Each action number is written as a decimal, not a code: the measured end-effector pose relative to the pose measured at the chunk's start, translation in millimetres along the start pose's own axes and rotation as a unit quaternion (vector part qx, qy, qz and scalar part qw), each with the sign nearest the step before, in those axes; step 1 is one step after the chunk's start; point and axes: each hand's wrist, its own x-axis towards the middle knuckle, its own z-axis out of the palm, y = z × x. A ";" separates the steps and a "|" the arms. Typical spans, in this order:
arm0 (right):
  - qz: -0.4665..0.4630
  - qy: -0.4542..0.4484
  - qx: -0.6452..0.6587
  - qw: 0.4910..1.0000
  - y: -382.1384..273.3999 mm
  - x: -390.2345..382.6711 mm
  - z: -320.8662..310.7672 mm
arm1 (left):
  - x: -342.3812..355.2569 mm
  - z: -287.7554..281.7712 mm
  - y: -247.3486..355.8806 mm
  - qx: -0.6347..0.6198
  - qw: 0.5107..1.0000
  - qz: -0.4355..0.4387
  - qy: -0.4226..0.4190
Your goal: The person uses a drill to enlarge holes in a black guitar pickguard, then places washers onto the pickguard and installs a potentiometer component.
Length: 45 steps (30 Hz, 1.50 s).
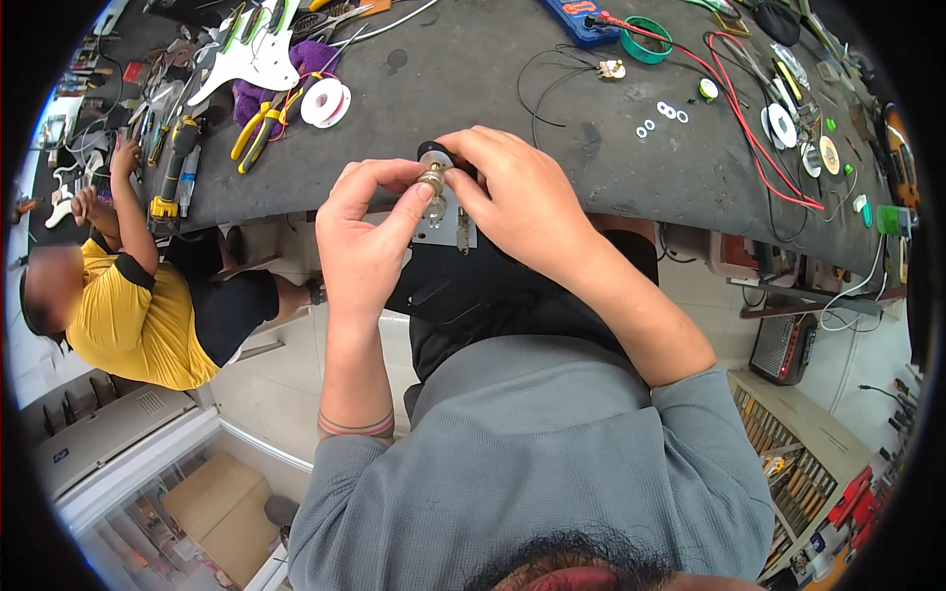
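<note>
In front of my chest, at the bench's near edge, both hands meet around a small assembly. My left hand (370,212) is closed, thumb and forefinger pinching a small brass-coloured cylindrical metal part (434,178). Below it shows a rounded metal piece (435,209) with short pins, looking like a potentiometer. My right hand (512,192) is closed too, its fingers at a round black-edged piece (433,150) on top; the fingers partly hide it. Just under the hands is a pale flat plate (440,234) with a narrow metal part (463,231) on it. How these pieces join is hidden.
Across the dark bench (434,89) lie yellow-handled pliers (258,133), a wire spool (325,102), a white pickguard (251,59), several washers (666,110), a wired potentiometer (612,69), a green round dish (645,41) and red leads (754,138). A person in yellow (148,325) works at left.
</note>
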 end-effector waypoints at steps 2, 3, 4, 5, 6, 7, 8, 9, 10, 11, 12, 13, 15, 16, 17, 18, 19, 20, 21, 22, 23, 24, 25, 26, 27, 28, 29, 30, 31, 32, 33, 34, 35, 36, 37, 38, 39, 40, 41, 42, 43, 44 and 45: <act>0.023 -0.025 0.047 0.998 -0.5 -0.4 -0.9 | -2.1 3.0 0.2 -0.001 1.000 -0.007 0.008; 0.024 -0.024 0.048 0.998 -0.1 -2.3 -0.8 | -3.9 3.4 0.6 -0.003 1.000 -0.014 0.018; 0.013 -0.022 0.089 0.996 0.0 -4.7 -0.5 | -6.1 2.6 2.2 -0.001 1.000 -0.014 0.017; 0.001 -0.020 0.130 0.991 -0.4 -7.5 -0.5 | -8.8 1.0 4.6 -0.019 0.999 -0.023 0.019; 0.001 -0.020 0.131 0.991 -2.4 -10.2 -2.4 | -12.1 -0.6 6.4 -0.036 0.999 -0.032 0.021; -0.001 -0.038 0.152 0.988 -6.3 -11.3 -6.5 | -15.1 -2.7 8.0 -0.035 0.999 -0.031 0.023; -0.003 -0.056 0.173 0.983 -10.3 -13.1 -10.2 | -18.5 -4.9 9.2 -0.044 0.999 -0.018 0.020; -0.005 -0.057 0.174 0.983 -14.5 -16.0 -13.5 | -21.7 -7.2 10.0 -0.054 0.998 -0.004 0.018; 0.001 -0.070 0.190 0.979 -18.8 -19.0 -17.3 | -24.2 -9.7 9.6 -0.053 0.998 -0.002 0.020; 0.006 -0.083 0.205 0.975 -21.7 -21.4 -19.5 | -27.2 -12.7 8.4 -0.036 0.999 0.022 0.014; 0.003 -0.084 0.206 0.975 -22.9 -23.5 -19.3 | -29.9 -15.2 8.7 -0.019 0.999 0.047 0.008; 0.011 -0.082 0.223 0.971 -23.3 -25.9 -18.4 | -31.3 -14.8 10.3 -0.019 0.999 0.049 0.012; 0.016 -0.082 0.238 0.968 -27.2 -30.2 -19.7 | -32.4 -9.6 14.2 -0.066 0.997 0.038 0.020; 0.032 -0.085 0.251 0.964 -29.8 -32.4 -21.5 | -31.9 -7.0 15.4 -0.067 0.997 0.041 0.024; 0.048 -0.087 0.263 0.960 -32.2 -34.2 -23.0 | -31.0 -4.5 16.8 -0.085 0.995 0.030 0.037; 0.044 -0.089 0.261 0.960 -32.3 -36.0 -22.0 | -31.9 -2.2 19.4 -0.103 0.993 0.019 0.049; 0.053 -0.069 0.276 0.957 -29.3 -39.0 -19.4 | -34.4 1.3 25.9 -0.150 0.988 -0.026 0.035; 0.063 -0.050 0.291 0.953 -26.2 -41.5 -17.1 | -35.6 2.4 25.6 -0.153 0.987 -0.024 0.039; 0.081 -0.038 0.308 0.947 -23.7 -42.4 -16.1 | -33.8 4.0 22.9 -0.148 0.989 -0.022 0.006; 0.098 -0.033 0.306 0.946 -20.4 -44.1 -15.6 | -31.8 5.5 19.4 -0.142 0.989 -0.020 -0.025; 0.104 -0.017 0.322 0.941 -17.1 -46.3 -13.4 | -30.6 8.4 15.9 -0.130 0.991 -0.003 -0.033; 0.110 -0.002 0.337 0.935 -15.2 -48.5 -12.0 | -30.5 11.6 14.0 -0.133 0.991 -0.001 -0.027; 0.103 -0.008 0.336 0.936 -15.6 -49.3 -11.8 | -30.1 13.0 12.6 -0.156 0.987 -0.007 -0.036; 0.106 0.001 0.315 0.943 -16.4 -50.5 -12.9 | -31.2 14.3 11.3 -0.179 0.983 -0.013 -0.044; 0.108 0.010 0.293 0.950 -17.2 -52.2 -14.3 | -34.2 16.7 9.3 -0.175 0.984 -0.003 -0.045; 0.094 0.004 0.295 0.951 -16.0 -53.0 -15.2 | -35.1 20.4 7.9 -0.172 0.984 -0.003 -0.042; 0.096 0.013 0.277 0.956 -17.8 -56.5 -16.5 | -37.1 21.9 10.3 -0.186 0.981 -0.022 -0.049; 0.097 0.022 0.259 0.961 -20.8 -59.3 -18.5 | -39.2 22.9 12.9 -0.200 0.977 -0.042 -0.055; 0.106 0.024 0.254 0.961 -22.0 -62.5 -22.1 | -39.5 26.6 13.1 -0.213 0.974 -0.038 -0.064; 0.116 0.024 0.247 0.962 -24.8 -66.5 -26.0 | -41.3 28.0 14.6 -0.227 0.971 -0.038 -0.071; 0.104 0.018 0.243 0.964 -27.1 -68.0 -29.9 | -41.4 26.4 17.4 -0.218 0.972 -0.030 -0.081; 0.101 0.017 0.252 0.962 -25.6 -71.7 -33.5 | -41.0 28.0 20.8 -0.220 0.971 -0.030 -0.093; 0.107 0.001 0.275 0.956 -28.6 -73.6 -35.0 | -44.0 25.6 23.5 -0.219 0.972 -0.019 -0.081; 0.115 -0.015 0.296 0.948 -30.0 -74.6 -37.3 | -46.5 23.2 26.0 -0.218 0.973 -0.009 -0.071; 0.100 -0.037 0.306 0.946 -24.5 -75.5 -39.5 | -50.3 19.5 29.3 -0.220 0.973 -0.013 -0.067; 0.089 -0.054 0.336 0.936 -21.1 -74.8 -43.8 | -52.4 17.4 28.9 -0.209 0.976 0.001 -0.066; 0.103 -0.061 0.374 0.920 -15.3 -74.2 -43.6 | -55.0 14.0 29.4 -0.211 0.975 0.005 -0.072; 0.120 -0.067 0.408 0.902 -10.2 -74.6 -43.7 | -57.3 13.6 29.7 -0.216 0.973 0.009 -0.082; 0.156 -0.075 0.424 0.889 -8.7 -74.8 -43.7 | -59.7 13.8 29.1 -0.224 0.971 0.024 -0.081; 0.152 -0.078 0.426 0.888 -7.3 -75.3 -42.0 | -61.8 11.7 29.7 -0.216 0.972 0.048 -0.080; 0.138 -0.089 0.445 0.880 -4.5 -75.5 -39.8 | -63.8 10.1 31.6 -0.201 0.974 0.066 -0.081; 0.125 -0.100 0.465 0.871 -1.4 -75.4 -38.3 | -65.7 8.5 33.8 -0.186 0.975 0.085 -0.082; 0.121 -0.116 0.493 0.854 2.1 -74.7 -39.1 | -66.0 7.2 35.5 -0.177 0.975 0.110 -0.081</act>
